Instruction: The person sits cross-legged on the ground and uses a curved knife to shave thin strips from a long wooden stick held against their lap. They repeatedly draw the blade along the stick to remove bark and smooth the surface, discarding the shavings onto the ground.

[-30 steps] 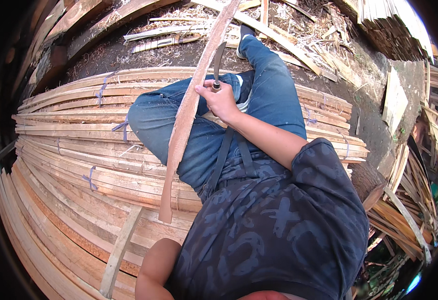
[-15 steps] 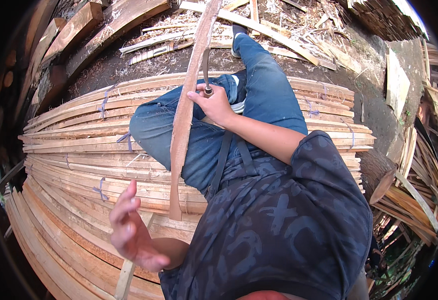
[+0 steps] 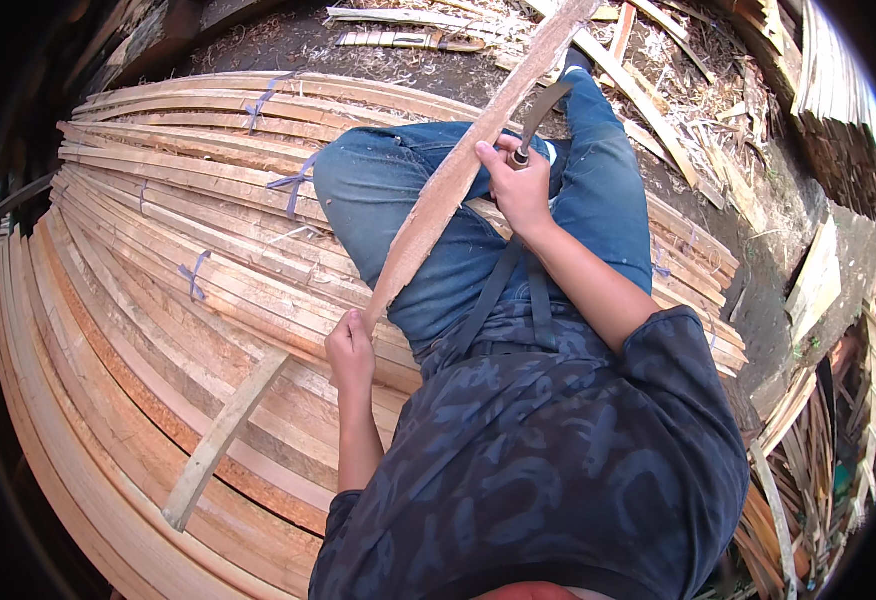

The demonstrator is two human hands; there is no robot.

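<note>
A long, rough, pale-brown wooden strip (image 3: 442, 202) slants away rightward over blue denim jeans (image 3: 368, 190), near end clamped in the left hand (image 3: 350, 347); farther up, the right hand (image 3: 522, 195) thumbs its edge, closed around a curved metal knife (image 3: 538, 111).

Left of the left hand (image 3: 351, 350) lie purple-tied wooden strips (image 3: 208, 213) and a short board (image 3: 226, 440); beyond the right hand (image 3: 521, 188), wood scraps (image 3: 646, 117).

Room left of board (image 3: 440, 205), knife (image 3: 535, 118) right
</note>
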